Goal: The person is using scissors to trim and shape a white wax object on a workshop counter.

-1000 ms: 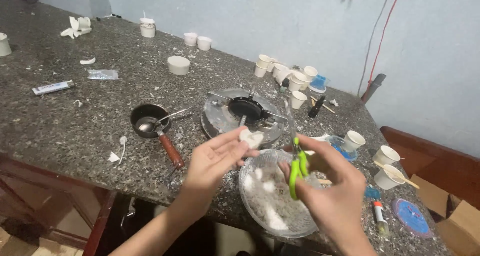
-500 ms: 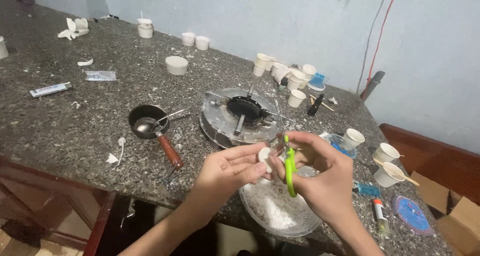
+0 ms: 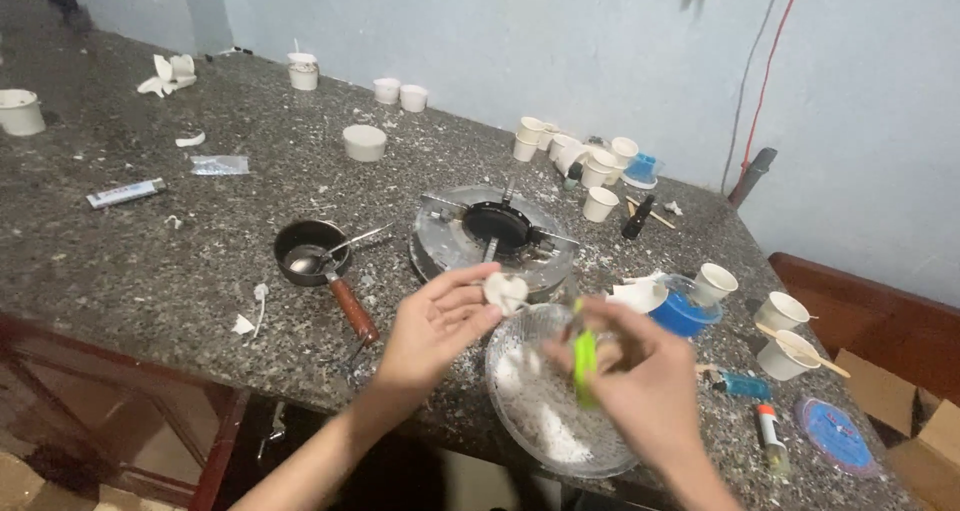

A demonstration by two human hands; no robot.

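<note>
White tube with label (image 3: 124, 192) far left, clear plastic wrapper (image 3: 219, 165) beside it

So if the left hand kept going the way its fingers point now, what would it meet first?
The left hand holds a small white piece at its fingertips, which point right and slightly away. Beyond it, most likely the round stove, or the right hand with its green tool; depth is unclear.

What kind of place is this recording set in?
Probably a makeshift home craft workspace, perhaps for wax work: a speckled stone counter holds a small burner, a little saucepan and many small white cups.
</note>
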